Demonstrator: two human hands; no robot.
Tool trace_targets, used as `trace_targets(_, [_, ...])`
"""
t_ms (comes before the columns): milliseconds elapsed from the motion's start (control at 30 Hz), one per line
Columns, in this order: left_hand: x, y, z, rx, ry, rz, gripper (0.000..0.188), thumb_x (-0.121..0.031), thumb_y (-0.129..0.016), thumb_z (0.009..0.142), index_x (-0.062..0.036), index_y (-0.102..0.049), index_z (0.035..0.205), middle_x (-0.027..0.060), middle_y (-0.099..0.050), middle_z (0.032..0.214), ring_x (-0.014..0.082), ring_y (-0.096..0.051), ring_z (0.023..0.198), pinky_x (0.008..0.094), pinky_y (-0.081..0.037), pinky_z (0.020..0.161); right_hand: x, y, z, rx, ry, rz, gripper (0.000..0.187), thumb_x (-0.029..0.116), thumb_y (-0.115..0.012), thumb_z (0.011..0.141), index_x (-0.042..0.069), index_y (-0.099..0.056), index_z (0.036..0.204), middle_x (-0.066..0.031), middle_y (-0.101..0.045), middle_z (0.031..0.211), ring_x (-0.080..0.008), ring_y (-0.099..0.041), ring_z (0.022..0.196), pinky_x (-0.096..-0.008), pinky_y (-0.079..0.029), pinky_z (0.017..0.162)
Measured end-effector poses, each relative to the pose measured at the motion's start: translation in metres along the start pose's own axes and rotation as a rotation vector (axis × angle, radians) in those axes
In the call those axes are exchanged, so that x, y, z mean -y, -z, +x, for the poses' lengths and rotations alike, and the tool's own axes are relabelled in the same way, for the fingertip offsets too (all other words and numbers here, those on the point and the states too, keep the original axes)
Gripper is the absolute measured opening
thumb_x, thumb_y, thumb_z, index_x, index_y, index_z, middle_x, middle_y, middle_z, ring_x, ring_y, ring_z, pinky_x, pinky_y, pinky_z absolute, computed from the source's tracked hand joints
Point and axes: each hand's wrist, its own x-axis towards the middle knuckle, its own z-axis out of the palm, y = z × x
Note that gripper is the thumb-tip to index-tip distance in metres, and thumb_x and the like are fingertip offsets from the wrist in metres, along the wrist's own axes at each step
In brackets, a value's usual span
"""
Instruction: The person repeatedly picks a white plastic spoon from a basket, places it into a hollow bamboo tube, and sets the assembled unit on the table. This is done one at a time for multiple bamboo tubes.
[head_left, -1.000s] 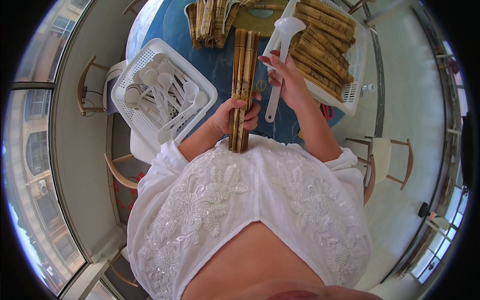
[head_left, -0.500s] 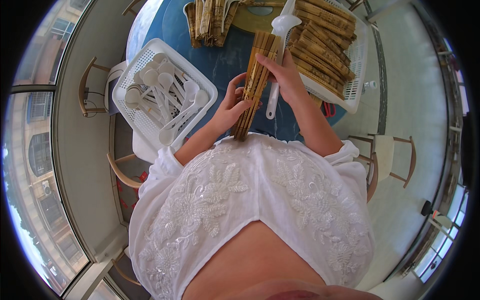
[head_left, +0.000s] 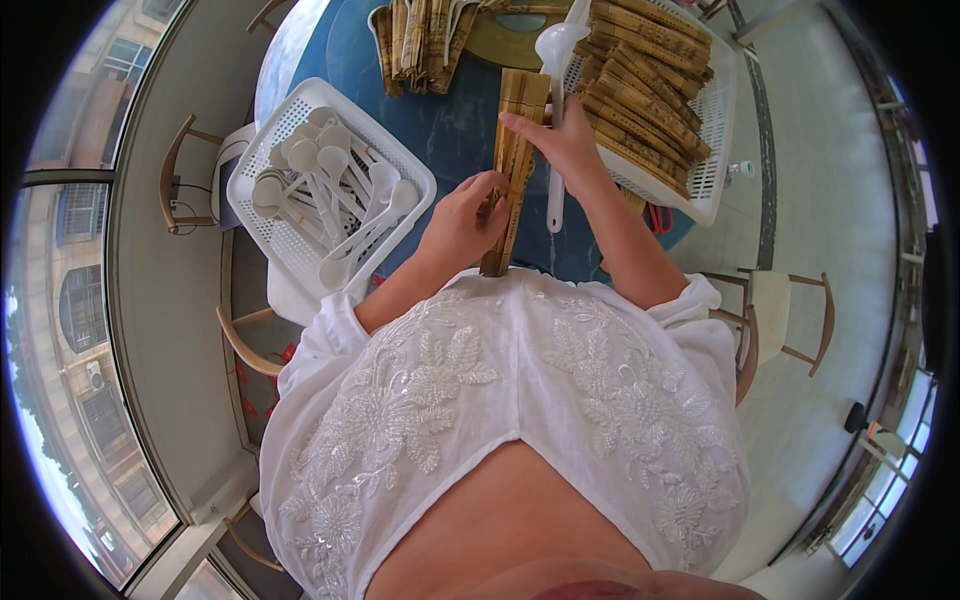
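Observation:
A flat bundle of brown, mottled bamboo slats (head_left: 520, 100) stands nearly upright in front of my chest. My left hand (head_left: 460, 225) is closed round its lower part, the fingertips curled out of sight behind it. Higher up, my right hand (head_left: 572, 150) grips the right edge with the thumb across the front. A long white plastic spoon (head_left: 556, 200) runs behind my right hand, its bowl above and its handle end below. Whether the right fingers also hold this spoon is hidden. The slats' lower end is close to my white shirt.
To the left, a white perforated basket (head_left: 243, 200) holds several white spoons (head_left: 335, 160). Another white basket (head_left: 715, 130) at the right is heaped with bamboo bundles (head_left: 640, 95). More bundles (head_left: 425, 40) lie at the back of the blue table (head_left: 440, 130). Red-handled scissors (head_left: 658, 218) show beside the right basket.
The bamboo bundle has turned to show a flatter face and stands more upright. My left hand has shifted its grip on it. The white spoon has swung closer to upright.

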Motion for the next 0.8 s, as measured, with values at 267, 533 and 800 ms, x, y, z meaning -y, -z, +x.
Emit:
trace_targets(267, [0.005, 0.009, 0.007, 0.160, 0.019, 0.113, 0.016, -0.003, -0.060, 0.082, -0.0016, -0.052, 0.096, 0.0121, -0.058, 0.092, 0.0226, -0.067, 0.074, 0.0295, -0.054, 0.066, -0.011, -0.005, 0.004, 0.055, 0.037, -0.113, 0.078, 0.044, -0.083, 0.066, -0.008, -0.047, 0.111, -0.0189, -0.061, 0.099, -0.0230, -0.063, 0.088, -0.0310, -0.051, 0.076])
trace_targets(533, [0.018, 0.008, 0.003, 0.148, -0.180, 0.285, 0.016, -0.007, -0.061, 0.083, -0.0032, -0.047, 0.090, 0.0123, -0.056, 0.087, 0.0315, -0.062, 0.068, 0.0359, -0.052, 0.058, 0.002, -0.008, -0.010, -0.007, 0.076, -0.167, 0.077, 0.044, -0.083, 0.066, -0.007, -0.046, 0.110, -0.0176, -0.062, 0.095, -0.0224, -0.064, 0.085, -0.0310, -0.051, 0.074])
trace_targets(800, [0.020, 0.003, 0.000, 0.056, -0.219, 0.228, 0.017, -0.008, -0.061, 0.084, -0.0062, -0.049, 0.096, 0.0116, -0.060, 0.087, 0.0309, -0.063, 0.068, 0.0355, -0.052, 0.058, 0.005, -0.003, -0.013, -0.031, 0.107, -0.180, 0.075, 0.045, -0.083, 0.065, -0.007, -0.047, 0.107, -0.0175, -0.062, 0.093, -0.0230, -0.064, 0.083, -0.0313, -0.051, 0.071])
